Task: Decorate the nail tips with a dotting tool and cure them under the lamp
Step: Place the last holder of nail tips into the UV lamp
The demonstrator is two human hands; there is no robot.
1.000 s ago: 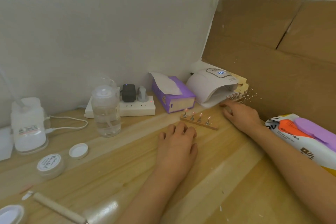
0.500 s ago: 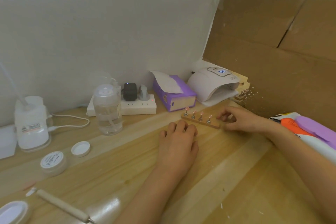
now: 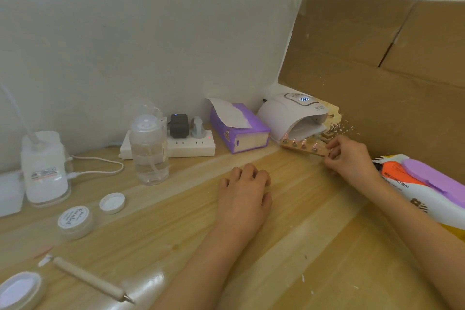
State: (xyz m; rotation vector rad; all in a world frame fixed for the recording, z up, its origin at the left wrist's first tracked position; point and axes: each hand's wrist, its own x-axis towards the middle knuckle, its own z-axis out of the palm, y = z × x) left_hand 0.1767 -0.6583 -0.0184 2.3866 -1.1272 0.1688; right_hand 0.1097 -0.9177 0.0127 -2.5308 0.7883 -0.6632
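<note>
A small wooden holder [image 3: 303, 148] carries several pinkish nail tips on metal stands. My right hand [image 3: 349, 157] pinches its right end and holds it lifted just in front of the opening of the white curing lamp [image 3: 292, 114], whose display is lit. My left hand [image 3: 244, 199] rests on the wooden table [image 3: 314, 234] with its fingers curled under, holding nothing. The dotting tool [image 3: 90, 279], a pale stick with a metal point, lies at the table's near left.
A purple tissue box [image 3: 237, 131], a power strip [image 3: 191, 146] with plugs, a clear pump bottle [image 3: 149, 151] and a white jar [image 3: 45, 171] line the wall. Small pots and lids [image 3: 74, 220] sit left. A colourful pack [image 3: 425, 184] lies right, cardboard [image 3: 377, 70] behind.
My right hand came back from the lamp, took the holder by its right end, and has lifted it up and right toward the lamp's opening. My left hand stayed put.
</note>
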